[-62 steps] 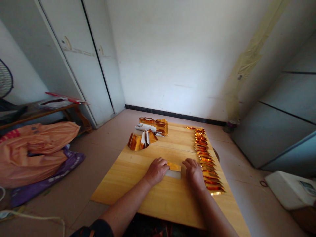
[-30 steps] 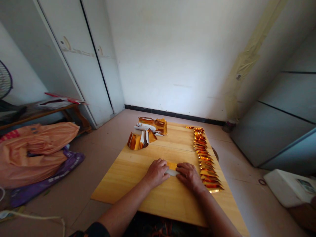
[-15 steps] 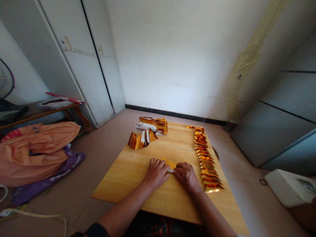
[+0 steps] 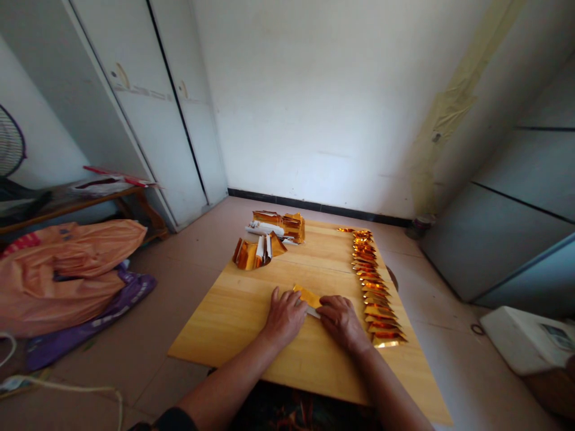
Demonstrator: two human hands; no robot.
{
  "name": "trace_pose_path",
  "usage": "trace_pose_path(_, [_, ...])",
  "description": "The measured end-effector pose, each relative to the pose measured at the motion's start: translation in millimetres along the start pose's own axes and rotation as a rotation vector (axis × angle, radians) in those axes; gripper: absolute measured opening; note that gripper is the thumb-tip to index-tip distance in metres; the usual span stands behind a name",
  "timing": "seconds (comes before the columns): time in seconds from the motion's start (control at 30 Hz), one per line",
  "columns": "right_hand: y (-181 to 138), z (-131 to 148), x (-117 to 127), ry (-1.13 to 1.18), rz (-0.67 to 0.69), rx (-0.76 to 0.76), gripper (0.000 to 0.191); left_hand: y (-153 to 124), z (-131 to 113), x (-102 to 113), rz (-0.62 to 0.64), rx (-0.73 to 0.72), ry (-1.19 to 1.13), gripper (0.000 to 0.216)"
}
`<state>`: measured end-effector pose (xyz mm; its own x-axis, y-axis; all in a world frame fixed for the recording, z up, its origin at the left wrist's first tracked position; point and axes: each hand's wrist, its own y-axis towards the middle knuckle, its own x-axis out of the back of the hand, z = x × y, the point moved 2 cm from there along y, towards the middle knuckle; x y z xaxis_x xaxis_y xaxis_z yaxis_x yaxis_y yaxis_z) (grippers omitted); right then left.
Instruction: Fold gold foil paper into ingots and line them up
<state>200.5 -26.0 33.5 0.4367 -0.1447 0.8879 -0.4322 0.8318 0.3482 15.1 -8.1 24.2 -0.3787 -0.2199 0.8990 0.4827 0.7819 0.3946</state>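
Observation:
A small sheet of gold foil paper lies on the wooden board in front of me, its near edge turned over so that a white strip shows. My left hand grips the left end of that edge, fingers bent and thumb low. At the right end, my right hand has its fingers pressed together on the same paper. Both palms stay close to the board, and the fingertips partly cover the sheet. To the right runs a long row of folded gold foil pieces, overlapping one another.
The wooden board carries a curved stack of gold and white sheets and a bundle of foil paper at its far left. Orange and purple bags lie on the floor at left. A white box stands at right.
Slightly more of the white folded strip and the gold sheet shows between my hands. My left fingers have shifted a little; the stacks and the row stay put.

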Motion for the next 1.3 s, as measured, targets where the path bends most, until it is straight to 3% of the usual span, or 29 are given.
trace_pose_path(0.23, [5.2, -4.1, -4.3, 0.026, -0.016, -0.100, 0.017, -2.4, 1.5, 2.9, 0.029, 0.012, -0.043, 0.006])
trace_pose_path(0.5, [25.0, -2.6, -5.4, -0.059, 0.092, -0.236, 0.019, 0.3, 0.1, 3.6, 0.012, 0.062, -0.085, 0.011])
trace_pose_path(1.07, [34.1, -9.1, -6.0, -0.060, 0.144, -0.200, 0.016, 0.1, -3.9, 12.4, 0.079, 0.030, -0.051, 0.013])
trace_pose_path(1.3, [40.3, -8.9, -6.7, -0.102, 0.209, -0.260, 0.014, -1.8, -3.8, 18.3, 0.146, -0.030, -0.019, 0.027])
